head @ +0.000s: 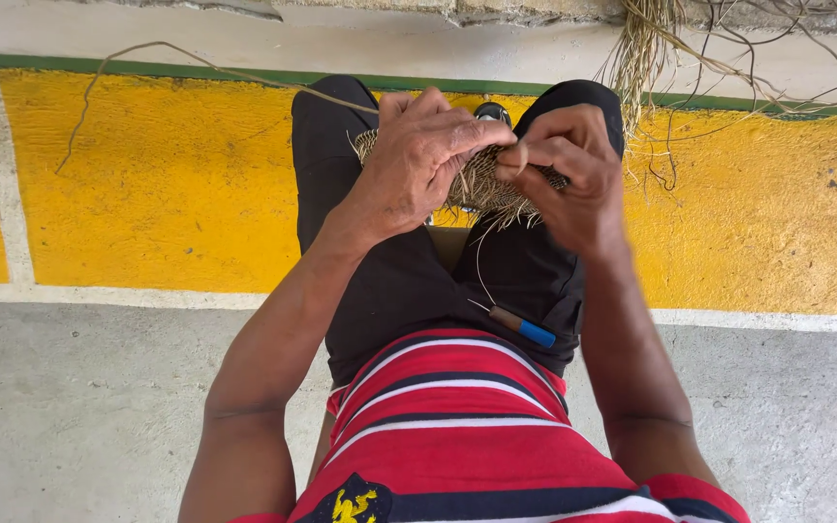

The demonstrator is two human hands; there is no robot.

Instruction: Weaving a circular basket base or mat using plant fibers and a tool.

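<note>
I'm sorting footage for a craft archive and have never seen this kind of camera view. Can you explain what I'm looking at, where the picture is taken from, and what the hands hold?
There is no machine here: a person wears one camera on the head, so you look down over a red striped shirt and dark shorts at their own two hands. The person sits above a concrete floor with a yellow painted band. The left hand and the right hand both grip a small woven piece of dry straw-coloured fibre, held over the knees. A thin strand hangs from it toward the lap, where a small tool with a brown and blue handle lies. Loose dry fibres hang by the wall beyond.
</note>
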